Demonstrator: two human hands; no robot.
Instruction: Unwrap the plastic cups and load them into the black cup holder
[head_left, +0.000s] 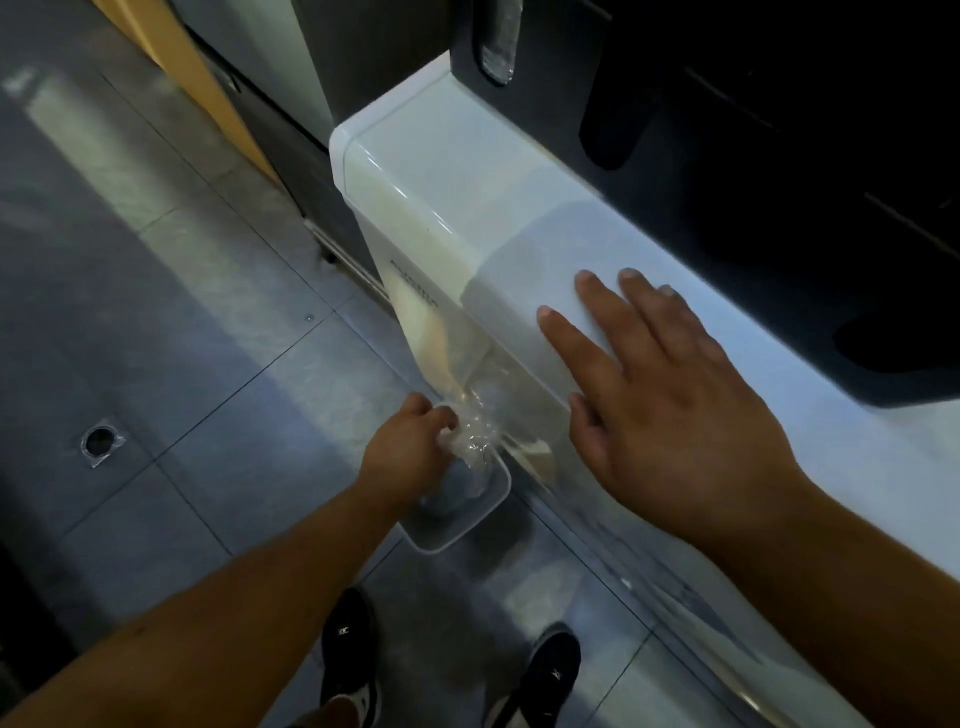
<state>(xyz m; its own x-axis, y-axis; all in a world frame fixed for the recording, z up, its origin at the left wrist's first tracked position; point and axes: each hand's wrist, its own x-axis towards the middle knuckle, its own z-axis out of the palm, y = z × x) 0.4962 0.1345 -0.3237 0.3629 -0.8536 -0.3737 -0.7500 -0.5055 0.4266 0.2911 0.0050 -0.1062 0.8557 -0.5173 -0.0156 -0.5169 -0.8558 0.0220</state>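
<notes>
left hand (415, 441) pinching crumpled plastic wrap (475, 441) at its 3 o'clock, over bin (457, 525) (right hand (660, 395) splayed flat, empty).

Bare forearms, no sleeves, black shoes (350, 654) with white soles

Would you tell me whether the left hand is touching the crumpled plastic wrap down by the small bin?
Touching. The head view shows the left hand with fingers closed around the crumpled plastic wrap, held over the small bin.
</notes>
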